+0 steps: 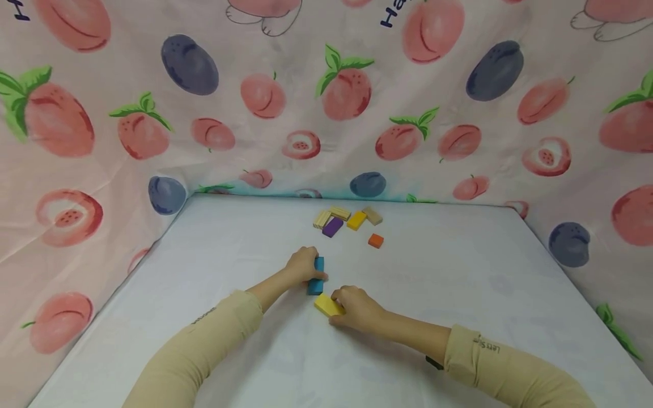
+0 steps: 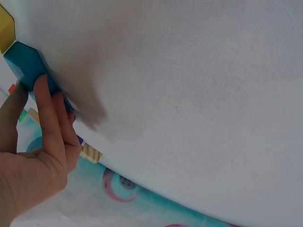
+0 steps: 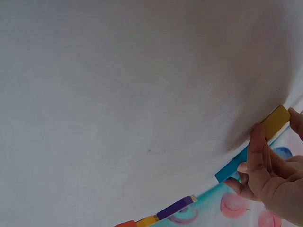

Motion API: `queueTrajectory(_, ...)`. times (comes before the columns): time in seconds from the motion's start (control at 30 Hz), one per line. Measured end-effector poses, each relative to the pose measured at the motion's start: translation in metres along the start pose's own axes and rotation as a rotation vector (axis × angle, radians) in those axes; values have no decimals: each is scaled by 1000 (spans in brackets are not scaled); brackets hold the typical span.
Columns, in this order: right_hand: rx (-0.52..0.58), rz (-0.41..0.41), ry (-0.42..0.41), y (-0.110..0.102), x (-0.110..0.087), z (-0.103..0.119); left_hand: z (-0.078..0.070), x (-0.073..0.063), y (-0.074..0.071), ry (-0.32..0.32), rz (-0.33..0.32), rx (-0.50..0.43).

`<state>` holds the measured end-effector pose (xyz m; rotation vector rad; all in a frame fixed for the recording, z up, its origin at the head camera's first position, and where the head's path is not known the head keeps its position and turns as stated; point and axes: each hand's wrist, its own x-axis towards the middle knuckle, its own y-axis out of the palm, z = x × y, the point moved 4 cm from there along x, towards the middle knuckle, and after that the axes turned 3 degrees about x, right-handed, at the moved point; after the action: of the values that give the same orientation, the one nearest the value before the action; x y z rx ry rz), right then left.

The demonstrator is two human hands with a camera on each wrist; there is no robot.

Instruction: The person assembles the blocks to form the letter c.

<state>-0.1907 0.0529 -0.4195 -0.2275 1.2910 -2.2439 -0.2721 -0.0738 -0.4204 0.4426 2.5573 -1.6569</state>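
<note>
My left hand [image 1: 302, 265] grips a blue rectangular block [image 1: 316, 287] by its sides, thumb on one side and fingers on the other. In the left wrist view, the blue block [image 2: 29, 61] lies on the white surface with its near corner by a yellow block [image 2: 5, 30]. With thumb and fingers my right hand [image 1: 359, 309] pinches that yellow block [image 1: 327, 305] at its ends. The yellow block lies at an angle just in front of the blue one. In the right wrist view, fingers partly cover the yellow block [image 3: 275, 123] and the blue block [image 3: 232, 166].
Toward the back lie a purple block [image 1: 333, 227], a yellow-orange block [image 1: 356, 220], plain wooden blocks [image 1: 340, 213] and a small orange block [image 1: 376, 241]. A dark block [image 1: 435, 362] shows partly under the right forearm. A fruit-printed cloth [image 1: 301, 102] hangs behind the white table [image 1: 245, 226].
</note>
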Motion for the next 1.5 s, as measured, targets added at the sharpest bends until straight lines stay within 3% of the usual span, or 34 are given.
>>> queueTrajectory(0.23, 5, -3, -3, -1, 2, 1, 1, -1, -3, 10, -28, 15)
queueTrajectory(0.6, -4, -17, -31, 2, -1, 1, -1, -3, 0, -10, -13, 20)
queueTrajectory(1.07, 6, -8, 2, 1, 0, 2, -1, -2, 2, 6, -24, 25)
queueTrajectory(1.3, 21, -13, -33, 1, -1, 1, -1, -4, 2, -1, -13, 27)
queueTrajectory(1.5, 49, 0, -2, -4, -2, -2, -3, -2, 1, -20, -3, 53)
